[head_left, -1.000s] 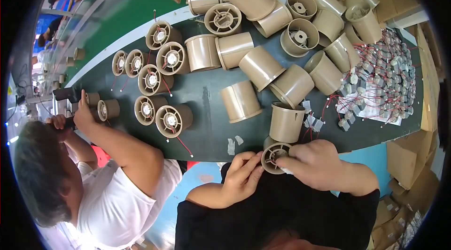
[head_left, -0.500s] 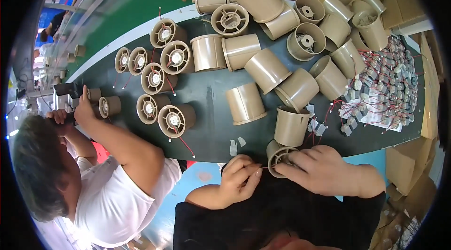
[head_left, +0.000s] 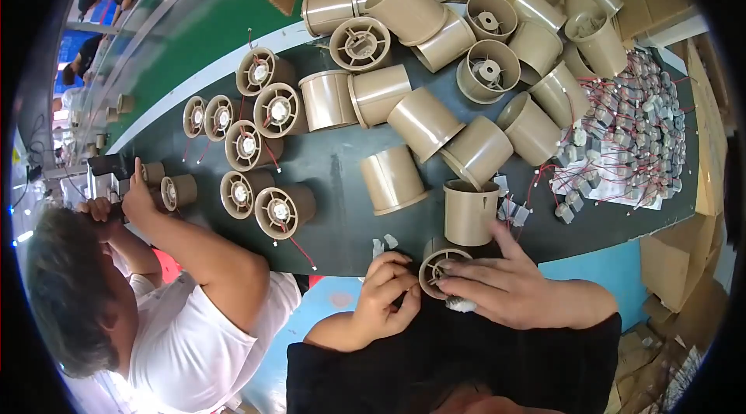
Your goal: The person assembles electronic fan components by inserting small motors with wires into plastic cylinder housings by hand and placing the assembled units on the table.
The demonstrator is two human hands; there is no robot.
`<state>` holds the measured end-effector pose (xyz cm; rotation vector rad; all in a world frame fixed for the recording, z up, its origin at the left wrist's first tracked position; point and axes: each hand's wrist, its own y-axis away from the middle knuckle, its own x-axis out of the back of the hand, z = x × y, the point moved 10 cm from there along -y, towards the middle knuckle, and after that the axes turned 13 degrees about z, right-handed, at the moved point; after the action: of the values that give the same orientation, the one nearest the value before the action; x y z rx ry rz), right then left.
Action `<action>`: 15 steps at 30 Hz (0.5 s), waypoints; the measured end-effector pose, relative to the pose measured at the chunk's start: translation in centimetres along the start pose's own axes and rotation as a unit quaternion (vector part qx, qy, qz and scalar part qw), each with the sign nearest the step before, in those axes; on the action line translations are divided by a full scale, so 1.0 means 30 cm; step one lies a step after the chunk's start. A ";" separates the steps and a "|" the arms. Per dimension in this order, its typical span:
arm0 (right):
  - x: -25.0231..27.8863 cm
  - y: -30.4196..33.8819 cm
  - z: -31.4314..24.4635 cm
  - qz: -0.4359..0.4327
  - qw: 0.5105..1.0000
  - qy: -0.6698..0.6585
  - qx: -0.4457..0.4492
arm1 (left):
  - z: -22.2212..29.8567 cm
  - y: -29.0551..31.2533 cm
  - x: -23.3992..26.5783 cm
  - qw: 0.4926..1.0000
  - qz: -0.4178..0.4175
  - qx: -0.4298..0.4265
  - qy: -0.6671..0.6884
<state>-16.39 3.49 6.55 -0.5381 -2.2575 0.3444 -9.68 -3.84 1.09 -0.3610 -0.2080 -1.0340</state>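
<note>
At the near edge of the dark tabletop (head_left: 334, 169), one spoked beige cup (head_left: 432, 262) is in hand, its open end facing the wearer. The right hand (head_left: 505, 283) grips it, fingers across the rim, one stretched toward a plain beige cup (head_left: 468, 216) just beyond. The left hand (head_left: 386, 296) curls right beside the rim; whether it pinches anything, no telling. Now the count: seven hubbed cups (head_left: 278, 109) clustered leftward, white-centred, and two more cups (head_left: 180, 192) by a co-worker's hand (head_left: 140, 196). Two pale scraps (head_left: 378, 247) lie near the edge. The far heap of cups (head_left: 408, 10) overlaps too much to number; so do the red-wired motors (head_left: 629, 134) on the right. Elbow room? A bare strip between cluster and plain cups, another between motors and near edge.
</note>
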 end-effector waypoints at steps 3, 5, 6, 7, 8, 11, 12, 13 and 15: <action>-0.006 0.006 0.018 0.048 0.999 0.015 -0.019 | 0.024 0.005 -0.003 0.999 0.010 -0.022 -0.024; 0.024 -0.003 0.027 0.095 0.993 0.060 -0.045 | 0.041 -0.013 0.018 0.995 0.070 0.017 -0.062; 0.019 -0.009 0.009 0.097 0.990 0.105 -0.018 | 0.068 -0.026 -0.014 0.993 0.020 -0.027 -0.111; 0.016 -0.016 0.006 0.100 0.989 0.109 -0.020 | 0.067 -0.040 -0.027 0.993 0.017 -0.031 -0.110; -0.004 -0.022 -0.011 0.078 0.987 0.142 0.007 | 0.071 -0.051 -0.049 0.996 0.012 -0.041 -0.081; -0.047 -0.006 -0.028 0.048 0.978 0.193 0.070 | 0.051 -0.049 -0.064 0.994 0.025 -0.066 -0.078; -0.057 0.003 -0.040 0.040 0.975 0.195 0.096 | 0.046 -0.044 -0.058 0.993 0.039 -0.076 -0.081; -0.066 0.013 -0.052 0.032 0.973 0.196 0.122 | 0.049 -0.041 -0.050 0.991 0.052 -0.085 -0.084; -0.081 0.050 -0.038 0.006 0.977 0.181 0.115 | 0.055 -0.025 -0.046 0.991 0.056 -0.076 -0.093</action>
<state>-13.66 3.71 5.17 -0.4522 -1.8362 0.4672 -11.02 -2.45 2.29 -0.6020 -0.2737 -0.9078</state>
